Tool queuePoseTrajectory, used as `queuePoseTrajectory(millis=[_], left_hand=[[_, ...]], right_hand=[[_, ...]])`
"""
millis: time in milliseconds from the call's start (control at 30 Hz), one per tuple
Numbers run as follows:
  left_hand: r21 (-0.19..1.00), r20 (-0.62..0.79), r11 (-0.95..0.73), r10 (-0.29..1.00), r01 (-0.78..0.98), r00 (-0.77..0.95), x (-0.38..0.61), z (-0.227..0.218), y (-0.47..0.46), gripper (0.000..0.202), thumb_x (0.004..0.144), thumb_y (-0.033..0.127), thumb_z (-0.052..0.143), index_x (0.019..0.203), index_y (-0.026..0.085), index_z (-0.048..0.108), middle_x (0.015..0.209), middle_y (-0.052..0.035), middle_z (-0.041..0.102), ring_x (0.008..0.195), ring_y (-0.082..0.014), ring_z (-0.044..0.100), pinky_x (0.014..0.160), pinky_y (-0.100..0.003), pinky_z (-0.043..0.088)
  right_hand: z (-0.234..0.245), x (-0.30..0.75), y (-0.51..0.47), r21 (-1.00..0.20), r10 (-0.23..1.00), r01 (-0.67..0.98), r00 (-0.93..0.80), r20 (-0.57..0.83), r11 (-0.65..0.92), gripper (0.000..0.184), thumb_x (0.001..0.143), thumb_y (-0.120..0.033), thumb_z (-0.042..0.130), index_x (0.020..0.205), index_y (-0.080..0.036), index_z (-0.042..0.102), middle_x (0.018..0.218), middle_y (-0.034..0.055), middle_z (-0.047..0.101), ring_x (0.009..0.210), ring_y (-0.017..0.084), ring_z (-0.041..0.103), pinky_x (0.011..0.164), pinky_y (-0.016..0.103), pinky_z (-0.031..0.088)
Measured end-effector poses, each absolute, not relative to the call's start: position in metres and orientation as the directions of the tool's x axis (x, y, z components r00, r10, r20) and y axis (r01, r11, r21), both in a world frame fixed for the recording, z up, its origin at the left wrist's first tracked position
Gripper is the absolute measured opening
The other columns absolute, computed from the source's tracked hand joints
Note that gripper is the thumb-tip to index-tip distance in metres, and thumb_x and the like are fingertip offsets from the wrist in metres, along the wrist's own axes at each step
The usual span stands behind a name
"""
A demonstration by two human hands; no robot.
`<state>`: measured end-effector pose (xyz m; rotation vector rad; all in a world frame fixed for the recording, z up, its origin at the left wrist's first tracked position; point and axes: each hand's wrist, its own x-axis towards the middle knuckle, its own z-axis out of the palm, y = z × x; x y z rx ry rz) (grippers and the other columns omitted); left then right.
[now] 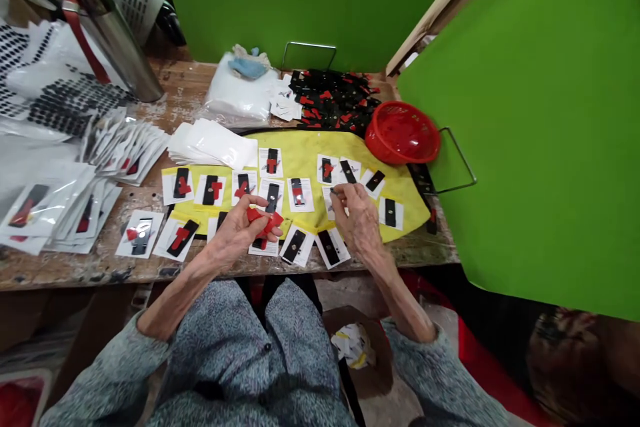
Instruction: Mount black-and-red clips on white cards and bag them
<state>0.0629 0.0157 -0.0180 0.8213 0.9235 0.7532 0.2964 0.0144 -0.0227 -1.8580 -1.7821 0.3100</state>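
Note:
Several small red plastic pieces (271,219) sit in my left hand (246,220), its fingers curled around them. My right hand (359,217) is pinched over a white printed card (329,201), with a small dark thing at its fingertips, partly hidden. Around both hands lie white cards, each with a flat black piece on it. Some carry a red piece too, such as the card (264,160) at the back. Just in front of my right hand, a black piece on a card (330,248) shows no red piece.
A yellow cloth (305,143) lies under many cards. Behind it are a heap of black and red pieces (335,103), a red basket (403,133) and a stack of white envelopes (213,143). Filled packets (45,207) and a steel flask (113,33) stand left. Green panels (525,113) border the bench.

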Motion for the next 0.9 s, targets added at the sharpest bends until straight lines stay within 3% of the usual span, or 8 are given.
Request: queuePoseTrajectory(millis=[100, 167, 333, 433, 567, 767, 900], left_hand=[[0.878, -0.344, 0.444, 0.846, -0.178, 0.408, 0.065, -0.019, 0.016, 0.038, 0.08, 0.032, 0.071, 0.101, 0.02, 0.042, 0.07, -0.0023, 0.073, 0.06, -0.0141, 0.069, 0.063, -0.027, 0.054], [0.892, -0.32, 0.416, 0.857, -0.175, 0.404, 0.065, -0.021, 0.017, 0.038, 0.079, 0.032, 0.071, 0.101, 0.02, 0.042, 0.069, -0.0008, 0.072, 0.058, -0.0137, 0.068, 0.059, -0.026, 0.054], [0.912, -0.287, 0.373, 0.876, -0.169, 0.387, 0.062, -0.022, 0.015, 0.035, 0.079, 0.029, 0.07, 0.099, 0.019, 0.043, 0.065, 0.0014, 0.07, 0.053, -0.0125, 0.067, 0.055, -0.024, 0.053], [0.906, -0.289, 0.378, 0.88, -0.189, 0.378, 0.057, -0.02, 0.014, 0.034, 0.08, 0.028, 0.07, 0.097, 0.019, 0.042, 0.07, -0.0006, 0.071, 0.06, -0.0145, 0.069, 0.058, -0.026, 0.055], [0.875, -0.32, 0.415, 0.882, -0.25, 0.345, 0.049, -0.02, 0.013, 0.032, 0.081, 0.028, 0.069, 0.098, 0.019, 0.044, 0.074, -0.0012, 0.071, 0.065, -0.015, 0.07, 0.062, -0.028, 0.057], [0.841, -0.357, 0.454, 0.874, -0.292, 0.329, 0.047, -0.019, 0.01, 0.031, 0.08, 0.025, 0.07, 0.1, 0.016, 0.048, 0.082, -0.006, 0.072, 0.07, -0.0174, 0.071, 0.065, -0.029, 0.058], [0.821, -0.389, 0.483, 0.863, -0.303, 0.322, 0.052, -0.019, 0.009, 0.027, 0.08, 0.023, 0.07, 0.097, 0.015, 0.051, 0.081, -0.006, 0.072, 0.071, -0.0164, 0.071, 0.067, -0.029, 0.058]], right_hand=[[-0.007, 0.263, 0.005, -0.739, 0.994, 0.668, -0.1, 0.036, 0.094, 0.016, 0.093, -0.026, 0.044, 0.09, -0.019, 0.058, 0.084, 0.0067, 0.063, 0.075, 0.018, 0.057, 0.069, 0.032, 0.045], [-0.004, 0.243, 0.001, -0.847, 0.978, 0.529, -0.198, -0.063, 0.053, 0.015, 0.093, -0.03, 0.048, 0.089, -0.02, 0.058, 0.08, 0.0036, 0.063, 0.07, 0.015, 0.056, 0.065, 0.029, 0.043], [-0.014, 0.23, 0.005, -0.933, 0.975, 0.355, -0.183, -0.128, -0.056, 0.02, 0.089, -0.036, 0.053, 0.076, -0.02, 0.052, 0.069, -0.0015, 0.055, 0.063, 0.012, 0.049, 0.061, 0.026, 0.039], [-0.014, 0.25, 0.009, -0.941, 0.975, 0.329, -0.172, -0.138, -0.075, 0.025, 0.089, -0.042, 0.052, 0.076, -0.021, 0.052, 0.07, -0.0018, 0.051, 0.063, 0.012, 0.045, 0.06, 0.026, 0.037], [-0.011, 0.281, 0.004, -0.869, 0.936, 0.48, -0.237, -0.26, -0.12, 0.031, 0.086, -0.047, 0.055, 0.071, -0.02, 0.052, 0.065, -0.0027, 0.047, 0.059, 0.012, 0.039, 0.054, 0.025, 0.031], [-0.007, 0.314, -0.007, -0.814, 0.95, 0.573, -0.194, -0.246, -0.094, 0.029, 0.088, -0.045, 0.053, 0.074, -0.019, 0.053, 0.066, -0.002, 0.049, 0.06, 0.012, 0.039, 0.054, 0.024, 0.031], [-0.011, 0.306, -0.015, -0.779, 0.917, 0.622, -0.261, -0.301, -0.079, 0.029, 0.091, -0.042, 0.051, 0.073, -0.019, 0.053, 0.065, -0.0027, 0.049, 0.058, 0.011, 0.041, 0.054, 0.024, 0.032]])
